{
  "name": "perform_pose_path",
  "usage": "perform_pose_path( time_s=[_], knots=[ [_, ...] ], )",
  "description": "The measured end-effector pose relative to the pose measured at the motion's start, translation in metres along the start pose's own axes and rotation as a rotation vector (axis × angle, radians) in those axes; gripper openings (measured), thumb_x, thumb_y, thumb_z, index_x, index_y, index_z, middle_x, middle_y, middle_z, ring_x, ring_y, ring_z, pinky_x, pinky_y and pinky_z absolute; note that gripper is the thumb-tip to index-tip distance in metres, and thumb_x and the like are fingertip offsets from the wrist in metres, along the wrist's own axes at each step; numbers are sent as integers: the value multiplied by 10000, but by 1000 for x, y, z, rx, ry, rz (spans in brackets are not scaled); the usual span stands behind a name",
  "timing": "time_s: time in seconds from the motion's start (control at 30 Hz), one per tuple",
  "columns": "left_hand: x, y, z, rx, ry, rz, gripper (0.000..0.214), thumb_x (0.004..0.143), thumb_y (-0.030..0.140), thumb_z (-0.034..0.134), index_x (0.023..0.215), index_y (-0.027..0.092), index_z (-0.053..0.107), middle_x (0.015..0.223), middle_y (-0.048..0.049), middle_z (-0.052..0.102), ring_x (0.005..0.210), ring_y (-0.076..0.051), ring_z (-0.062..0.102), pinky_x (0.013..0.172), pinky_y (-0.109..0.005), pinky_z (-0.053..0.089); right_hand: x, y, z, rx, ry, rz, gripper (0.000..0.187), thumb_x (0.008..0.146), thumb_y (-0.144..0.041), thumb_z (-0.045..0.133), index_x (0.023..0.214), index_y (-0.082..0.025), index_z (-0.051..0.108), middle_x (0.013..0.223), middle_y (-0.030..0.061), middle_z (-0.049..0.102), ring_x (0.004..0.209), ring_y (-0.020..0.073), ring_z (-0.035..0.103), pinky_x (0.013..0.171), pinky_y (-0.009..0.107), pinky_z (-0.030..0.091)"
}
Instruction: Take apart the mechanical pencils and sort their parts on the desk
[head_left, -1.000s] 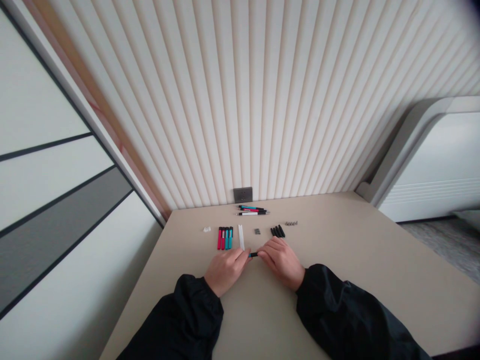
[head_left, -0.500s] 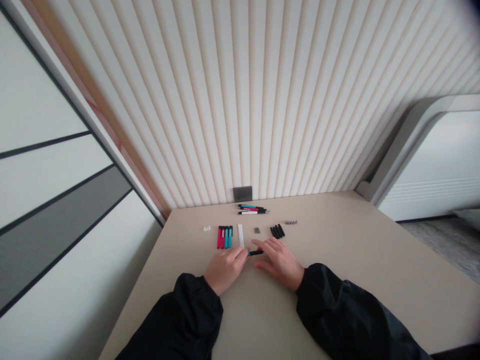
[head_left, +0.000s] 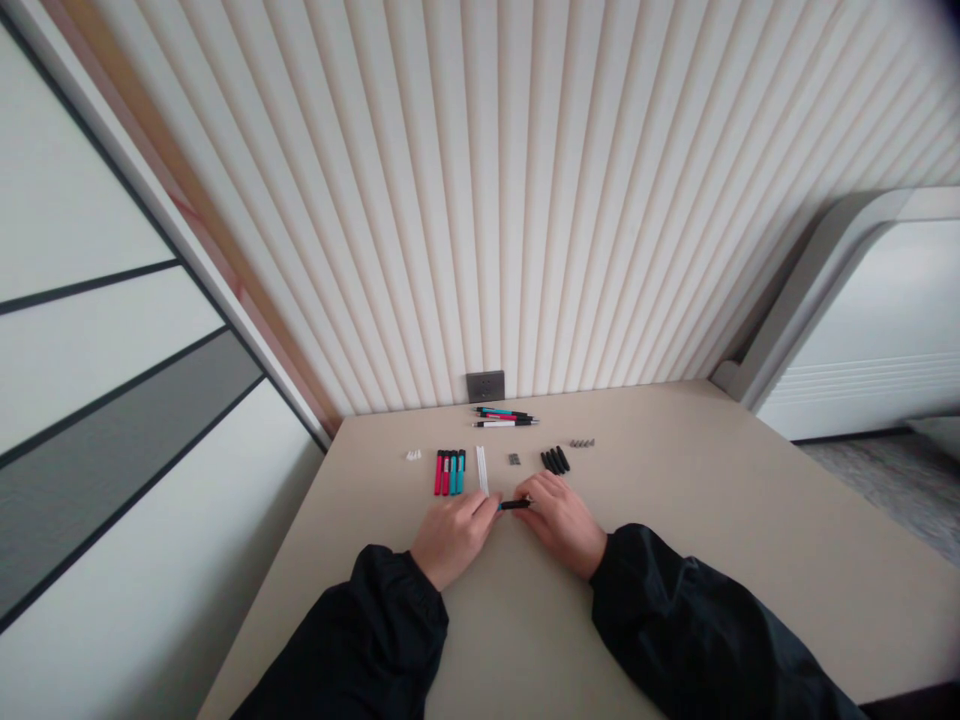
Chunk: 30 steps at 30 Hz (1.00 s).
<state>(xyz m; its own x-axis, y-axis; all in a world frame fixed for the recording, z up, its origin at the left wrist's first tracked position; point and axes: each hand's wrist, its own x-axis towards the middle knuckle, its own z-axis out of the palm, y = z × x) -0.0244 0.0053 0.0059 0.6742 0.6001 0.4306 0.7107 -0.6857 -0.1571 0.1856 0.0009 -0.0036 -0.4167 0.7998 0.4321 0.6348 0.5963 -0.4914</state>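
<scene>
My left hand (head_left: 454, 537) is closed on a pen (head_left: 514, 505), with a bit of its blue barrel and its black grip sticking out to the right. My right hand (head_left: 561, 520) pinches at the pen's right end, where a small, pale, shiny bit shows between the fingertips; its exact shape is too small to make out. Just beyond the hands lie thin white refills (head_left: 481, 470), several red and blue pen barrels (head_left: 450, 472), several black grips (head_left: 555, 460) and small dark grey parts (head_left: 514, 459).
At the back of the table (head_left: 675, 480) lie several whole pens (head_left: 504, 417) below a dark wall socket (head_left: 485, 386). Small white parts (head_left: 413, 455) are at the left, and a row of small metallic pieces (head_left: 582, 443) at the right. A ribbed wall (head_left: 480, 200) borders the far edge.
The fingers of my right hand, spread apart before, have closed at the right end of the pen. My left hand keeps its hold and has hardly moved.
</scene>
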Motion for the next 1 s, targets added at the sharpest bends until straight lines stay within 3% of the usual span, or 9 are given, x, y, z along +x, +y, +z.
perform_pose_path(
  time_s=[0.1, 0.27, 0.4, 0.5, 0.63, 0.8, 1.0],
  knots=[
    [-1, 0, 2, -12, 12, -23, 213, 951, 227, 466, 1106, 174, 603, 762, -26, 607, 651, -152, 604, 545, -259, 441, -1, 0, 0, 35, 3, 21, 172, 890, -258, 585, 1055, -215, 560, 937, 52, 625, 899, 205, 566, 804, 346, 476],
    [-2, 0, 1, -1, -15, -24, 317, 956, 246, 458, 1260, 185, 524, 781, -30, 616, 645, -158, 609, 544, -271, 444, -2, 1, 2, 70, -5, 31, 98, 943, -227, 475, 926, -210, 570, 846, 35, 613, 821, 184, 567, 765, 322, 473],
    [-1, 0, -1, -5, -31, -31, 271, 954, 228, 455, 1204, 201, 555, 789, -28, 617, 645, -156, 609, 541, -269, 439, -3, 1, 3, 112, 50, 107, 144, 899, -248, 547, 1036, -205, 543, 899, 42, 609, 839, 182, 578, 758, 312, 484],
    [0, 0, -2, -26, -40, -42, 223, 949, 214, 456, 1138, 208, 574, 801, -29, 621, 663, -156, 613, 555, -266, 442, -3, 1, 2, 145, 6, 64, 135, 942, -247, 474, 1013, -211, 583, 882, 44, 628, 845, 178, 587, 771, 307, 481],
    [0, 0, -2, -45, -79, -59, 170, 946, 208, 449, 1056, 204, 578, 794, -27, 617, 681, -162, 614, 564, -263, 444, -2, 0, 2, 180, 59, 73, 112, 924, -223, 489, 990, -202, 577, 883, 48, 622, 848, 182, 583, 773, 313, 482],
    [0, -1, -1, -48, -65, -51, 172, 934, 198, 454, 1066, 210, 566, 808, -29, 617, 675, -162, 607, 568, -268, 443, -1, -2, 1, 254, 42, 48, 166, 951, -230, 436, 1004, -211, 592, 879, 43, 635, 846, 173, 589, 773, 303, 488],
    [1, -2, -4, -52, -68, -108, 147, 947, 193, 415, 1006, 197, 549, 801, -26, 599, 679, -164, 593, 582, -264, 438, 0, 0, -1, 288, 174, 75, 158, 917, -226, 482, 1015, -215, 605, 938, 60, 629, 884, 193, 578, 797, 333, 491]
  ],
)
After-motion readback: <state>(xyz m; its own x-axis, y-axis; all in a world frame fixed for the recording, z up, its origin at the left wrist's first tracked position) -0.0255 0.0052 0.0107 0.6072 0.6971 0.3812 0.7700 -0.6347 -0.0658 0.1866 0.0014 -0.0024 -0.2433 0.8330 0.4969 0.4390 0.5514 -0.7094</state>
